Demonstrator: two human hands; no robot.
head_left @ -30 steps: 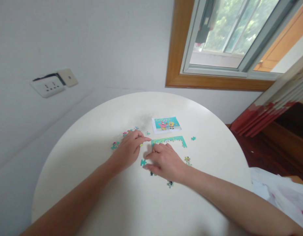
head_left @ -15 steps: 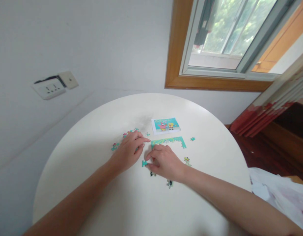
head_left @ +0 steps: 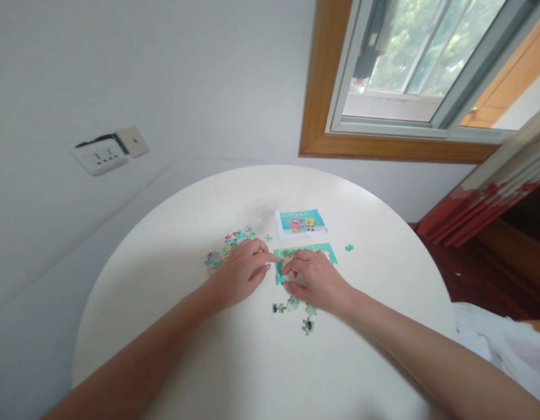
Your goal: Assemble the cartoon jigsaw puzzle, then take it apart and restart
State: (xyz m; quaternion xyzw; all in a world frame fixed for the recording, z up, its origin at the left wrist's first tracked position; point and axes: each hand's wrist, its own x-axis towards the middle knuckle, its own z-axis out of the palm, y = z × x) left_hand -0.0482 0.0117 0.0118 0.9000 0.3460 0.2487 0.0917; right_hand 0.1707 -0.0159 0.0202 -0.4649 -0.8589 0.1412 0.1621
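On the round white table lies a partly joined jigsaw puzzle (head_left: 328, 252), its teal top strip and left side showing. My right hand (head_left: 317, 277) is over it, thumb and index finger closed at a teal puzzle piece (head_left: 280, 279) at the lower end of the left side. My left hand (head_left: 243, 271) rests just to the left, index finger stretched out to the puzzle's left edge and nothing visible in its grasp. A heap of loose pieces (head_left: 239, 236) is partly hidden behind that hand. Several pale pieces (head_left: 308, 325) lie nearer me, below the right hand.
Behind the puzzle lies a picture card (head_left: 301, 223) with a pink and a yellow cartoon figure. One teal piece (head_left: 349, 248) sits apart on the right. A wall socket (head_left: 101, 154), a window frame (head_left: 383, 147) and a red-white curtain (head_left: 462, 204) surround the table (head_left: 186, 373).
My right hand has brought the teal piece up and right, from below the puzzle to its left side. My left index finger now reaches the puzzle's edge. The view has shifted slightly.
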